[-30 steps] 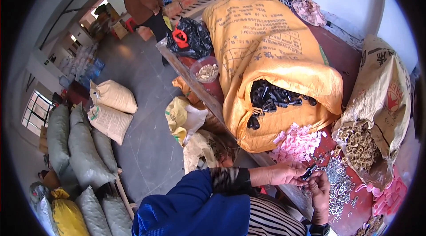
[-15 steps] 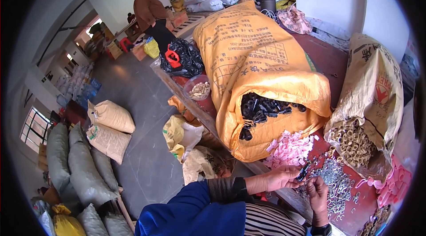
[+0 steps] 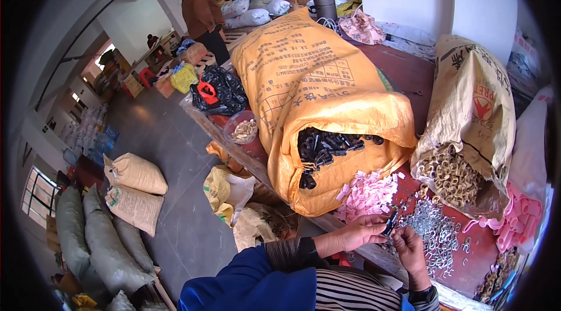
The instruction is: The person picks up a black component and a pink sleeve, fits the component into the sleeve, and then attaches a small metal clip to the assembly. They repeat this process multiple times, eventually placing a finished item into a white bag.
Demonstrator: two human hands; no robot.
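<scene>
My left hand (image 3: 361, 232) is closed on a small black plastic part (image 3: 390, 224), held between thumb and fingers over the near edge of the red table. Close beside it, my right hand (image 3: 411, 250) is in a pinch, its fingertips near the part's lower end; whatever it grips is too small to make out. Under and beyond my hands lies a heap of silvery metal hooks or rings (image 3: 433, 235). Pink flat plastic pieces (image 3: 368, 195) are piled just behind. A large orange woven sack (image 3: 345, 112) gapes open toward me, showing many black plastic parts (image 3: 330, 146).
At the right, a tan sack (image 3: 467, 94) spills brownish ring-shaped pieces (image 3: 450, 176), near pink plastic parts (image 3: 517, 220). A clear tub (image 3: 241, 127) and black bag (image 3: 225, 92) sit along the table's left edge. Full sacks (image 3: 134, 194) stand on the floor; a person (image 3: 201, 16) stands behind.
The view has swung slightly right, so the scene sits further left. My hands stay together at the black part. The standing person has shifted right and turned.
</scene>
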